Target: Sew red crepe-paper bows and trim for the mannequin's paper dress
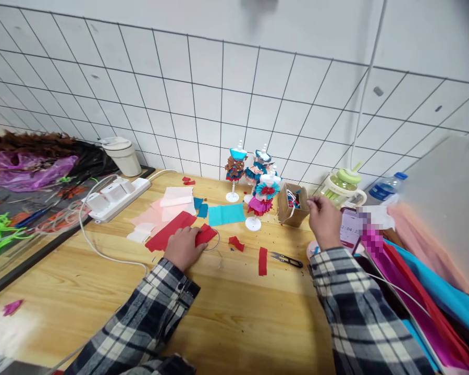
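Observation:
My left hand (183, 250) rests at the near edge of a large red crepe paper sheet (162, 237). Its fingers close on a smaller red crepe paper piece (206, 234), beside a thin wire ring (218, 240). My right hand (324, 223) is raised beside a small brown cardboard box (289, 205) with scraps inside. Its thumb and forefinger are pinched together; what they hold, if anything, is too small to make out. Between the hands lie a red strip (262, 261), a curled red scrap (236, 243) and black-handled thread snips (287, 259).
Small dress stands (254, 222) with paper ruffles are near the wall. A turquoise sheet (226, 214) and pale pink sheets (176, 197) lie behind my left hand. A power strip (119, 198) and cup (121, 156) stand left; a teapot (341, 188), phone (349, 229) and coloured sheets (433, 271) are right.

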{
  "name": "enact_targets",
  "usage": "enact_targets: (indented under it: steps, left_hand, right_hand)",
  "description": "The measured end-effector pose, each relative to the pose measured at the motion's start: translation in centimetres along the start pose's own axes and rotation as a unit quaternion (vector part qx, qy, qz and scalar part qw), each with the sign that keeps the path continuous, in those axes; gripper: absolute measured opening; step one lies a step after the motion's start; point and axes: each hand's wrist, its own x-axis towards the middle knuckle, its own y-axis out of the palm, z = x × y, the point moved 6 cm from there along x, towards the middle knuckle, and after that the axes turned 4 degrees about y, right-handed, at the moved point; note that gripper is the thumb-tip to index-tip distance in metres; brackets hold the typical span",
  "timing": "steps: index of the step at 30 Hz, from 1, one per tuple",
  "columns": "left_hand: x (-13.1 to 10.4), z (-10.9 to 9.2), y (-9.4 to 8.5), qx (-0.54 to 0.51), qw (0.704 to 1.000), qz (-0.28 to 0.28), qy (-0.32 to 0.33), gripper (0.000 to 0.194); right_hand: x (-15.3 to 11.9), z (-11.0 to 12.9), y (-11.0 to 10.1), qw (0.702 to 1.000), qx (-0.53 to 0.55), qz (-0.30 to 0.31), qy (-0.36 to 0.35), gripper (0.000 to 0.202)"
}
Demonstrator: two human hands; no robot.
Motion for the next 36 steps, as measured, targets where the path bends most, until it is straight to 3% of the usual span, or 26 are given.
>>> enact_targets:
  steps: [3, 6, 9, 12, 15, 19, 22, 24, 28, 31, 34, 36]
  left_hand:
    - [0.1, 0.0, -0.2, -0.044, 0.999, -0.011, -0.002, 0.029]
    - [0.2, 0.3, -0.7, -0.068, 0.997, -0.038, -0.003, 0.021]
    - [0.2, 0.9, -0.7, -0.076, 0.995, -0.055, -0.021, 0.029]
    - [0.1, 1.1, -0.2, -0.042, 0.998, -0.045, -0.032, 0.045]
    - [0.3, 0.8, 0.3, -0.021, 0.999, -0.032, -0.012, 0.024]
    - [0.6, 0.7, 0.2, -0.105, 0.988, -0.109, 0.001, 0.021]
    - [0.7, 1.4, 0.9, -0.229, 0.961, -0.153, -0.035, 0.024]
    - [0.7, 2.0, 1.0, -0.240, 0.951, -0.189, -0.054, 0.025]
    - [0.2, 2.2, -0.5, -0.115, 0.958, -0.255, -0.059, 0.037]
    - [-0.5, 1.1, -1.7, -0.008, 0.967, -0.254, -0.030, 0.052]
    - [-0.7, -0.6, -1.2, 0.025, 0.984, -0.152, 0.086, 0.052]
    - [-0.9, -1.1, -0.4, 0.019, 0.988, -0.073, 0.133, 0.037]
  right_hand:
    - [2.1, -0.7, 0.9, 1.000, -0.020, 0.007, 0.009, 0.037]
    - [1.1, -0.8, 1.7, 0.999, -0.050, 0.014, 0.007, 0.039]
    - [-2.8, -0.7, 1.9, 1.000, -0.016, -0.002, 0.010, 0.030]
    - [-8.7, -0.1, 2.6, 0.998, 0.047, 0.006, -0.032, 0.028]
    - [-14.3, 1.0, 3.5, 0.990, 0.097, 0.020, -0.104, 0.023]
    - [-19.3, 5.1, 4.6, 0.962, 0.093, 0.074, -0.246, 0.023]
    - [-22.1, 9.4, 5.7, 0.914, 0.117, 0.167, -0.351, 0.029]
    - [-23.6, 11.4, 6.5, 0.888, 0.126, 0.219, -0.385, 0.030]
    - [-23.2, 11.2, 7.7, 0.920, 0.079, 0.234, -0.304, 0.032]
    - [-22.1, 9.3, 8.1, 0.944, 0.039, 0.242, -0.223, 0.032]
    - [-21.3, 7.9, 7.8, 0.953, 0.016, 0.244, -0.179, 0.031]
    - [-21.1, 7.6, 7.6, 0.955, 0.012, 0.244, -0.169, 0.031]
